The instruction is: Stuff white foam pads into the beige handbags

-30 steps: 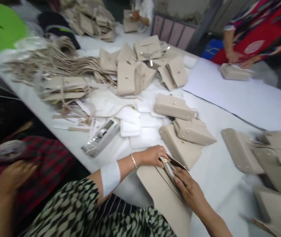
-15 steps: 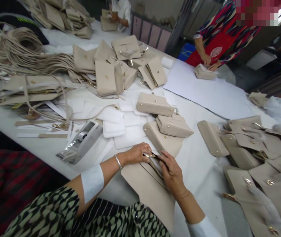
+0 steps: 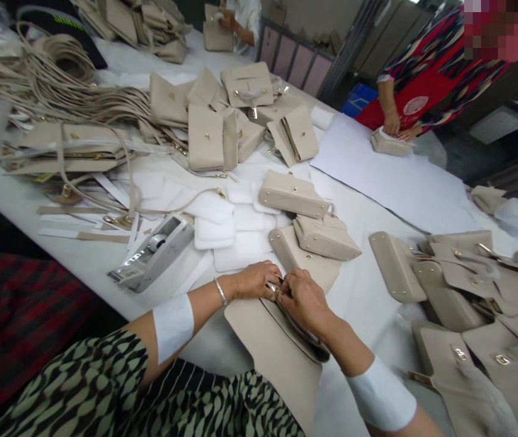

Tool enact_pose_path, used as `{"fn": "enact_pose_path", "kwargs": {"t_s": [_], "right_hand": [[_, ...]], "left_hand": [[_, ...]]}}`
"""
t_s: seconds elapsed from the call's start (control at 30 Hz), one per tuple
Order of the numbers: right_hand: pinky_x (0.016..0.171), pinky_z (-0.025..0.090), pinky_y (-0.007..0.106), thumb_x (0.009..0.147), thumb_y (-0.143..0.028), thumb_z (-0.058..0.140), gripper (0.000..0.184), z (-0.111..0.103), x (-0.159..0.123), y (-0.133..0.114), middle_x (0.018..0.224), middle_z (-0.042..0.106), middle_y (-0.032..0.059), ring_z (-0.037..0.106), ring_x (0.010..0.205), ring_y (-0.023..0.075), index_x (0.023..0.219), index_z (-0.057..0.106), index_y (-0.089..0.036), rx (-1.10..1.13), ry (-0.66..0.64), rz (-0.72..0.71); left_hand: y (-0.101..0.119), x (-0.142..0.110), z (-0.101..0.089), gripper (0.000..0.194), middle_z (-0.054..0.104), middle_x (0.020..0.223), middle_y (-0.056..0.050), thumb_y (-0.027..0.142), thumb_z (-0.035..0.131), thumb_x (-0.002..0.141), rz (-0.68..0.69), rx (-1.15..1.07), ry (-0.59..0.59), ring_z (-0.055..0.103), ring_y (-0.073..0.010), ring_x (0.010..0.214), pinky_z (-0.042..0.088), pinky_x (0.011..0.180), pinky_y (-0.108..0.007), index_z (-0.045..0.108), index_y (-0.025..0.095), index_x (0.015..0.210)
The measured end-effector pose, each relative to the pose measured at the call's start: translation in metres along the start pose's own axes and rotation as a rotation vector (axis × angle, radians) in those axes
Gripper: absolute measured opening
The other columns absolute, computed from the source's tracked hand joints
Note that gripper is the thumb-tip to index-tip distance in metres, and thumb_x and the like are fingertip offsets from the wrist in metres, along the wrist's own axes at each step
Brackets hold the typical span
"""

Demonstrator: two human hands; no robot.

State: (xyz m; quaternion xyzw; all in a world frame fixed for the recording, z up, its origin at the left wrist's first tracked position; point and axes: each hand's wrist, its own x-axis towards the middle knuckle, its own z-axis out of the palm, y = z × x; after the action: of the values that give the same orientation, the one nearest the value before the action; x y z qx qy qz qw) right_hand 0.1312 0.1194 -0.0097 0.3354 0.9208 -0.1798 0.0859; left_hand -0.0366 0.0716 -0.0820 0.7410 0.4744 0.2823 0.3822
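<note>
"Head view: what's the grip on?"

"Left hand [image 3: 255, 280] and right hand [image 3: 308, 300] both pinch the beige bag [image 3: 281, 355] at its opening, by a metal fitting [image 3: 276, 290], close to the surface's [image 3: 368, 309] near edge."

"Any risk?"

"Uneven tugging might crease the opening or scratch that fitting, I'd judge; a push outward could knock the neighbouring bags [image 3: 327, 238]."

Your near bag [image 3: 281, 358] looks smooth, matt and leather-like; the tape dispenser [image 3: 154, 252] left of it looks like grey plastic.
</note>
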Motion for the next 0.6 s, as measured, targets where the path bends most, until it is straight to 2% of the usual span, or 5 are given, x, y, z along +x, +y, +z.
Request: {"fn": "enact_pose_path", "kwargs": {"t_s": [0.1,0.23,0.43,0.6], "right_hand": [[0.069,0.042,0.031,0.077,-0.025,0.058,0.007,-0.004,0.007,-0.006,0.085,0.058,0.0077,0.052,0.085,0.0222,0.072,0.059,-0.02,-0.069,-0.066,-0.044],[0.073,0.042,0.033,0.079,-0.03,0.057,0.013,-0.003,0.013,-0.008,0.084,0.06,0.0101,0.052,0.085,0.024,0.073,0.061,-0.019,-0.144,-0.084,-0.062],[0.078,0.042,0.034,0.084,-0.035,0.051,0.025,0.003,0.011,0.001,0.092,0.063,0.0084,0.053,0.091,0.0233,0.066,0.059,-0.02,0.076,-0.136,0.007],[0.089,0.039,0.04,0.08,-0.024,0.052,0.02,0.014,-0.003,0.012,0.108,0.062,0.0096,0.051,0.104,0.0264,0.062,0.056,-0.019,0.158,-0.113,0.103]], "left_hand": [[0.002,-0.002,-0.003,0.014,0.064,0.095,-0.001,0.035,0.069,0.076,0.048,0.091,-0.006,0.053,-0.0166,0.092,0.039,0.087,-0.027,0.068,0.023,0.085],[0.001,-0.001,-0.004,0.018,0.064,0.092,-0.002,0.04,0.066,0.078,0.061,0.137,0.006,0.051,-0.0175,0.091,0.039,0.085,-0.028,0.067,0.023,0.081],[-0.001,0.0,-0.003,0.018,0.064,0.087,-0.001,0.041,0.064,0.079,0.068,0.194,0.014,0.05,-0.0178,0.089,0.04,0.081,-0.027,0.068,0.024,0.084],[0.002,0.0,-0.003,0.019,0.063,0.087,-0.004,0.039,0.064,0.08,0.081,0.31,0.016,0.049,-0.0202,0.09,0.038,0.079,-0.03,0.067,0.021,0.083]]}}
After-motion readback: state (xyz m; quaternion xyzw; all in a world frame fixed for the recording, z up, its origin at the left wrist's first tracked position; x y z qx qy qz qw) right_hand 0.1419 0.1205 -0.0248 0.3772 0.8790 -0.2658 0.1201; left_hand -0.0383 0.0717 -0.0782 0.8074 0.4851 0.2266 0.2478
